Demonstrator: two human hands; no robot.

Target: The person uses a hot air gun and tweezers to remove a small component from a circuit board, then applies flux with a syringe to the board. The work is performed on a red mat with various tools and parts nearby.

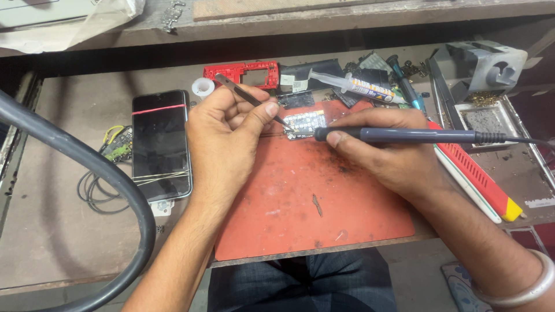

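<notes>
1. tweezers [245, 94] sit pinched between the thumb and fingers of the left hand [222, 136], closed around the slim metal shaft; their tips point down and right onto the small circuit board [305, 123].
2. soldering iron [404, 136] lies across the right hand [387, 153], whose thumb and fingers are clamped on its dark handle – the working end points left and meets the board's near edge, just beside the tweezer tips.
3. the circuit board rests at the top edge of the red work mat [312, 202], between the two hands; both hands rest on the mat.
4. the iron's cable [532, 140] runs off to the right, over a red and white bar [474, 179] with a yellow end that lies just beside the mat.
5. left of the mat a dark smartphone [161, 144] lies flat, screen up, with a red band across its upper part; thin wires [95, 193] and a green board scrap [118, 147] lie beside it.
6. behind the hands – a red phone frame [243, 73], a white ring [203, 88], a syringe of paste [352, 85] and dark loose parts [370, 66].
7. at far right stands a grey stand [483, 66] over a metal tray [485, 118].
8. a thick grey hose [87, 167] curves across the left foreground, and a silver bangle [526, 289] circles the right wrist.
</notes>
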